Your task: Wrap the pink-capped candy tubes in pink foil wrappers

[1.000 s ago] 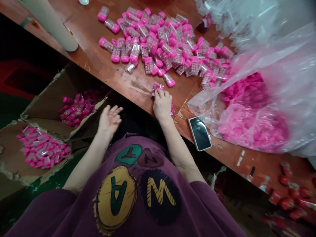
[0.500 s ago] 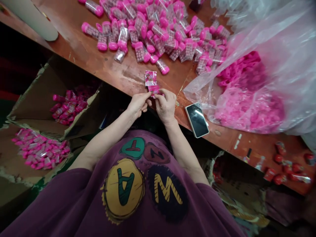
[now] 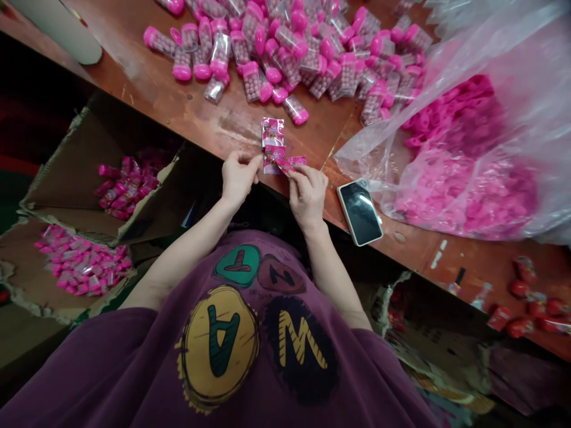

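At the near edge of the brown table (image 3: 209,116), my left hand (image 3: 237,175) pinches one small pink printed label (image 3: 272,159). My right hand (image 3: 307,193) pinches another pink label (image 3: 295,161) just to the right of it. The two labels touch or overlap between my fingers. A third pink label (image 3: 272,129) lies flat on the table just beyond them. Farther back lies a heap of clear candy tubes with pink caps (image 3: 294,50).
A phone (image 3: 359,211) lies face up right of my right hand. A big clear plastic bag of pink caps (image 3: 468,160) fills the right side. Cardboard boxes (image 3: 75,178) holding wrapped pink tubes (image 3: 127,187) stand below the table's left edge. Red items (image 3: 530,309) lie far right.
A second ago my left hand hung open off the table while my right hand lay on the labels. Both hands now pinch labels, which have come apart and sit slightly farther forward.
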{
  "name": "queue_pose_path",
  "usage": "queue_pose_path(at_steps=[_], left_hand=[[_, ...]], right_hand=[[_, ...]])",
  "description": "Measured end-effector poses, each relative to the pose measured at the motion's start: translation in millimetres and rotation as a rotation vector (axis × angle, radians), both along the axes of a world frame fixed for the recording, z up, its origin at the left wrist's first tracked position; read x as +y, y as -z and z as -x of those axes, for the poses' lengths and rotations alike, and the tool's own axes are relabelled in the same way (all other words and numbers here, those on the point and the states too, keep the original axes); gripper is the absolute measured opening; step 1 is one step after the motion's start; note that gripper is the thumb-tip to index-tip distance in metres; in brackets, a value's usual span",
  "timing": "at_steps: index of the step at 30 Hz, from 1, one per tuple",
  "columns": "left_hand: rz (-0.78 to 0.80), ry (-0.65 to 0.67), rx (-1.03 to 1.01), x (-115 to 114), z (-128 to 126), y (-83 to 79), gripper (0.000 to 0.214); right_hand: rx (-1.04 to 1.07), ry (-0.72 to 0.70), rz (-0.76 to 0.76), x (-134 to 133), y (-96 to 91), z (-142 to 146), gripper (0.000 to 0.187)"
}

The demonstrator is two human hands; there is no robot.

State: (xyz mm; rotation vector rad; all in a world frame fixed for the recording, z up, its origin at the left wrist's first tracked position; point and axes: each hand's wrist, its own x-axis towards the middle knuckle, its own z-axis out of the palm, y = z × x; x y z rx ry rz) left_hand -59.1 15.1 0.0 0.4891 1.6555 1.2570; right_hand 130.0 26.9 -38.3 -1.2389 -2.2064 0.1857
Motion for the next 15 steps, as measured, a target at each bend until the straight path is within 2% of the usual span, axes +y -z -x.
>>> queue_pose_path(at_steps=[2,4,7,15], left_hand=[[0.022,0.061,-0.063,-8.8,-7.8,-8.0,0.032],[0.062,0.174,-0.158,-13.2,-17.6,-15.4,0.045],[0.089,0.264,-0.253,-9.9,-29.0,-21.0,0.044],[0.113,0.147,-0.26,-3.8,-27.1,-13.6,0.042]], right_hand=[[0.03,0.036,-0.058,1.6,1.8,-3.2,0.029],[0.008,0.017,-0.09,3.2,5.2,-4.3,0.03],[-0.04,-0.045,-0.066,2.7,9.8,-5.0,0.031],[-0.198,-0.107,0.06,-19.2,0.6,-23.1,0.029]])
